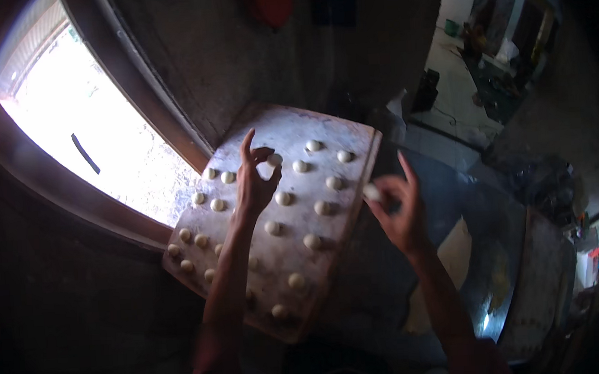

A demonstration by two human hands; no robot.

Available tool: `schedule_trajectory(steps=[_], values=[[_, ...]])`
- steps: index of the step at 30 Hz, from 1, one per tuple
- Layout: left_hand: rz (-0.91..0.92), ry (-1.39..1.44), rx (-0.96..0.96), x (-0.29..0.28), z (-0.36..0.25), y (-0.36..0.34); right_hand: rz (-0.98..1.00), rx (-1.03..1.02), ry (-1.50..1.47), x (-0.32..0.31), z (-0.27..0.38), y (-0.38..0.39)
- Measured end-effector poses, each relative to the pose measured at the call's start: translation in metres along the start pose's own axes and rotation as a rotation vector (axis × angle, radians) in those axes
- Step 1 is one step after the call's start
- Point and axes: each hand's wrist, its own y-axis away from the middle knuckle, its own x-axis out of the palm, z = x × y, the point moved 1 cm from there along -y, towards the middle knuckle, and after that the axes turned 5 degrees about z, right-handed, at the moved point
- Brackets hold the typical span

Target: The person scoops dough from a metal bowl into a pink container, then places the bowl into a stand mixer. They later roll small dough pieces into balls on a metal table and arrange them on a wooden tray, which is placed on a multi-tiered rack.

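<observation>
My left hand (253, 184) is over the far part of a floury wooden board (285, 123). Its thumb and index finger are pinched on a small pale dough ball (274, 160), with another finger raised. Just off the board's right edge, my right hand (401, 211), slightly blurred, grips a second whitish dough ball (372, 193) between thumb and fingertips. Several more dough balls (300, 166) sit spaced apart in loose rows on the board. My left forearm hides some of those in the middle.
Right of the board stretches a dark, shiny table (478, 190) with a flat pale dough sheet (456, 246) beside my right forearm. A bright window opening (97, 137) borders the board at left. Beyond the far wall, a tiled floor (445, 102) shows at upper right.
</observation>
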Motion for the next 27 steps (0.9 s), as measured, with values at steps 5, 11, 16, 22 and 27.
schedule_trajectory(steps=[5,11,16,22,27], values=[[0.141,-0.234,-0.194,0.006,0.126,-0.031,-0.141,-0.265,-0.102,0.182,-0.033,-0.181],[0.109,-0.125,-0.215,-0.006,0.045,0.001,0.069,-0.149,0.525,0.159,-0.083,-0.142],[0.282,0.237,-0.403,-0.029,-0.104,0.117,-0.103,0.510,0.484,-0.041,-0.020,0.081],[0.971,0.729,-0.704,0.054,-0.195,0.243,0.076,0.756,0.695,-0.164,0.041,0.349],[1.248,0.693,-0.918,0.151,-0.212,0.342,0.087,0.679,0.629,-0.124,0.024,0.356]])
